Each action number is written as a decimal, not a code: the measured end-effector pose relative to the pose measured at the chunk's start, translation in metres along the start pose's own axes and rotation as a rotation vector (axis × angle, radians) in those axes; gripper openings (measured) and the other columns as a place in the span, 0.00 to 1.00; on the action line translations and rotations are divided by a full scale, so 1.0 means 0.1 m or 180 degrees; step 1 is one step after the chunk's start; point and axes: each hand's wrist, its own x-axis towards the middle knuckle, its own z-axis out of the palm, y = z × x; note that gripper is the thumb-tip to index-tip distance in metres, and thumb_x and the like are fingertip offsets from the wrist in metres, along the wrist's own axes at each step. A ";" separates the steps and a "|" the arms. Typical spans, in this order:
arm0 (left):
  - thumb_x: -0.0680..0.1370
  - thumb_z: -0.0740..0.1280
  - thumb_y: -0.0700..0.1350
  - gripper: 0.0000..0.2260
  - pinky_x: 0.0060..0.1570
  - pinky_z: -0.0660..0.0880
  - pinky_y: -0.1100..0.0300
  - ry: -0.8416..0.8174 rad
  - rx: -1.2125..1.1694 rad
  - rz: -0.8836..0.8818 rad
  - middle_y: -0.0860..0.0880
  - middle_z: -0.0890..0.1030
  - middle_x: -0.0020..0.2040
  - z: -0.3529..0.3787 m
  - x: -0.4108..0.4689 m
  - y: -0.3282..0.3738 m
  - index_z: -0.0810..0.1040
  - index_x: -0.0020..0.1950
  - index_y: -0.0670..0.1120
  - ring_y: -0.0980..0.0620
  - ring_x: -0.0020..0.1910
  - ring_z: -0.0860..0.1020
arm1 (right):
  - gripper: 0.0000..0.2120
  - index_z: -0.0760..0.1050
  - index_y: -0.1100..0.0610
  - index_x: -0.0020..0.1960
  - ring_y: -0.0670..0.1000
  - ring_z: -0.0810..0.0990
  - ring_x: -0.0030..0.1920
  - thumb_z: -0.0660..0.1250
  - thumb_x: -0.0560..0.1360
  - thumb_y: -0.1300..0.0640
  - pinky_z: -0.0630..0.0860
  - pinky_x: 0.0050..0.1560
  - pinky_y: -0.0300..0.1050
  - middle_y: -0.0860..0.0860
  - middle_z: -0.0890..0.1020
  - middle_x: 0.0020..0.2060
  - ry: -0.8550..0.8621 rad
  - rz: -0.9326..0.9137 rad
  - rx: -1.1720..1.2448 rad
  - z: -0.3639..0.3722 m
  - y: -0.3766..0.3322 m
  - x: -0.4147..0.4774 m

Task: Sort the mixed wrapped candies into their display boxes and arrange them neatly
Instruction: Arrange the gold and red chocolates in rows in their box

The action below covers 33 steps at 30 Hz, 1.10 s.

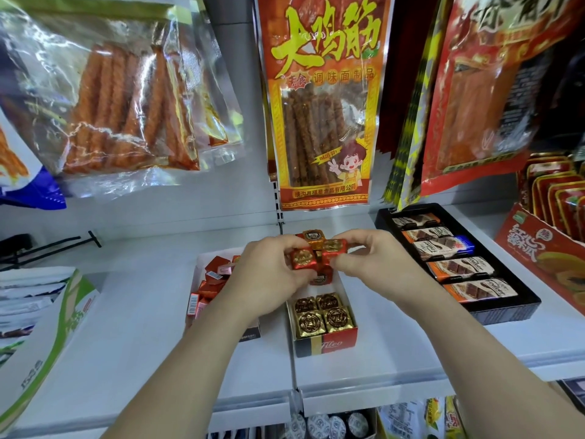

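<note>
A cluster of red and gold wrapped candies is held above the red-and-black display box. My left hand grips the cluster from the left, fingers curled round a red candy. My right hand pinches it from the right. Several gold candies sit in rows at the box's near end. Left of it, a white box holds loose red and pink candies, partly hidden by my left arm.
A black tray of chocolate bars lies on the white shelf to the right. Beyond it stands a red carton. Snack bags hang above. A green-and-white carton sits at the left.
</note>
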 end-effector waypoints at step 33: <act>0.71 0.75 0.38 0.16 0.49 0.81 0.55 -0.0212 -0.0952 -0.0117 0.52 0.84 0.44 0.04 0.08 0.12 0.82 0.51 0.57 0.57 0.42 0.82 | 0.14 0.82 0.50 0.53 0.51 0.84 0.44 0.76 0.69 0.59 0.79 0.52 0.43 0.52 0.85 0.47 -0.0328 -0.0319 0.0189 -0.08 0.06 -0.02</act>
